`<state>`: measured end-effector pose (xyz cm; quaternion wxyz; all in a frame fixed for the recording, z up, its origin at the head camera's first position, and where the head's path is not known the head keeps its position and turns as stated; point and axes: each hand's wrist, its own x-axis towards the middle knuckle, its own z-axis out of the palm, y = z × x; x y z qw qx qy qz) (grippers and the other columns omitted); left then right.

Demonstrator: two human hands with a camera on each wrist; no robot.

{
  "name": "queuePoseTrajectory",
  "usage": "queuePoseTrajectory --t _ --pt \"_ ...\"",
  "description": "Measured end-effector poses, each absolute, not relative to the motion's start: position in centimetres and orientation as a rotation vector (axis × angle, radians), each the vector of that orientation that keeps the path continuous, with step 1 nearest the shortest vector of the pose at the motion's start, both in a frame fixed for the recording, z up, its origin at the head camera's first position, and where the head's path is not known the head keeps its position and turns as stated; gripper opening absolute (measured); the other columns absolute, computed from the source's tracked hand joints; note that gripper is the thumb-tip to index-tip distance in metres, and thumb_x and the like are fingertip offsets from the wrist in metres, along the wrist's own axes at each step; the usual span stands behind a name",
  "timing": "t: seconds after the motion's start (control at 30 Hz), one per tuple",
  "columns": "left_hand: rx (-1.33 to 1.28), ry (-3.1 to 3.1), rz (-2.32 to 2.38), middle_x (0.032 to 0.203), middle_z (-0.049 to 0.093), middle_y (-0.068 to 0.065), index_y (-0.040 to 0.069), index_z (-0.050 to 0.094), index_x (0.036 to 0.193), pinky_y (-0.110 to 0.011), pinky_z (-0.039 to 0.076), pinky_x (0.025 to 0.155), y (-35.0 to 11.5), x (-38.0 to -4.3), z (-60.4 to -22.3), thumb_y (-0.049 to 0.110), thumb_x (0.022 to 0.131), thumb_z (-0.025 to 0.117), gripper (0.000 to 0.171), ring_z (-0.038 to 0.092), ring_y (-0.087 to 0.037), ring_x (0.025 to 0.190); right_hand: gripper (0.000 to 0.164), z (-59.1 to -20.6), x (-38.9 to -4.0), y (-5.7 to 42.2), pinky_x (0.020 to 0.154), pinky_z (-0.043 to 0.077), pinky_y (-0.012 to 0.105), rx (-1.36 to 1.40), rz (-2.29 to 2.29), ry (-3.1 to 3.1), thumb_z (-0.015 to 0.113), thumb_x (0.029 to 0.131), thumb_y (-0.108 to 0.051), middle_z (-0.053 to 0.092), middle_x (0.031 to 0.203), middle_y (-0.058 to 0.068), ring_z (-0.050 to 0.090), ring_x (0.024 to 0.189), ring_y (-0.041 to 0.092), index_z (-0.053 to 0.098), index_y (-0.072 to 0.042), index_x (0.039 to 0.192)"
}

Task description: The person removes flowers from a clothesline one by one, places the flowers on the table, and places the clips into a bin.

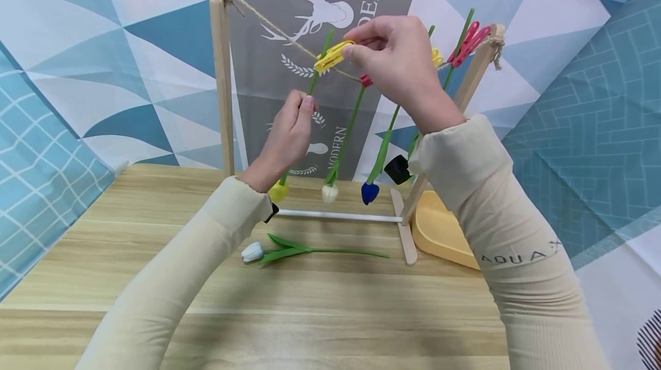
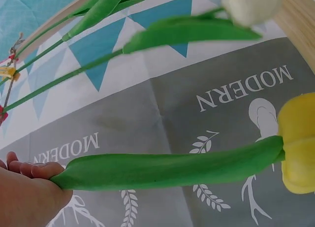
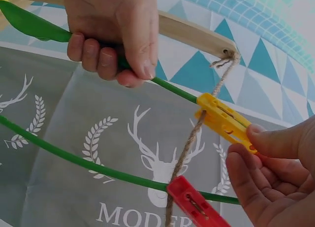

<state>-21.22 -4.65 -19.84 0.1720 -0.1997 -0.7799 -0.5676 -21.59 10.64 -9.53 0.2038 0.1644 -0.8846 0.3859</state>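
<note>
A: Where's the yellow tulip (image 1: pixel 279 191)?

B: Head down below the rope (image 3: pixel 185 149), its stem running up to the yellow clothespin (image 3: pixel 224 119), which sits at the rope.

A: And the 2 hands?

B: The left hand (image 1: pixel 290 129) has its fingers curled round the stem, just below the rope. The right hand (image 1: pixel 397 60) pinches the clothespin's handle end between thumb and fingers, right by the rope. How far apart the clip's jaws stand, I can't tell.

A: What worries you?

B: A poor bite. If the clip catches only the rope, or just the stem's edge, I'd expect the tulip to slide down once the left hand lets go.

A: Anything else?

B: Pulling hard on the stem could jerk the rope, and that might loosen the red clothespin (image 3: pixel 197 203) next along it, dropping the cream tulip (image 1: pixel 330 193) hanging below.

A: And the white tulip (image 1: pixel 253 252)?

B: It lies on the tabletop (image 1: pixel 310 324), well below the rope; a falling flower could land on it.
</note>
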Motion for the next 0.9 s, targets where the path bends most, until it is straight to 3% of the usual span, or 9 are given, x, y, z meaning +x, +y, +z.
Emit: queuePoseTrajectory --t 0.23,0.47,0.9 --pt "-0.537 -2.235 -1.577 0.079 0.038 -0.005 -0.008 0.044 0.105 -0.027 0.029 0.066 -5.1 -21.3 -20.1 0.013 0.103 0.028 0.027 0.032 -0.018 0.067 0.026 -9.1 -21.4 11.4 0.069 0.048 0.018 0.443 1.159 -2.349 0.065 0.087 -0.026 0.066 0.105 0.003 0.059 0.082 0.009 0.069 -0.012 0.109" --pt "-0.584 -2.237 -1.485 0.085 0.041 -0.006 0.003 0.046 0.101 -0.030 0.034 0.066 -5.8 -24.0 -23.0 0.025 0.103 0.031 0.027 0.037 -0.020 0.073 0.027 -9.4 -20.9 12.7 0.075 0.047 0.016 0.409 1.184 -2.274 0.068 0.085 -0.027 0.067 0.099 0.000 0.061 0.083 0.008 0.070 -0.012 0.108" --pt "-0.702 -2.381 -1.139 0.078 0.040 -0.009 0.001 0.043 0.085 -0.032 0.033 0.067 -5.2 -23.0 -24.9 0.016 0.102 0.031 0.026 0.039 -0.023 0.073 0.030 -12.4 -19.9 16.1 0.079 0.050 0.014 0.321 1.321 -2.196 0.070 0.083 -0.025 0.069 0.099 0.002 0.065 0.084 0.009 0.069 -0.009 0.109"
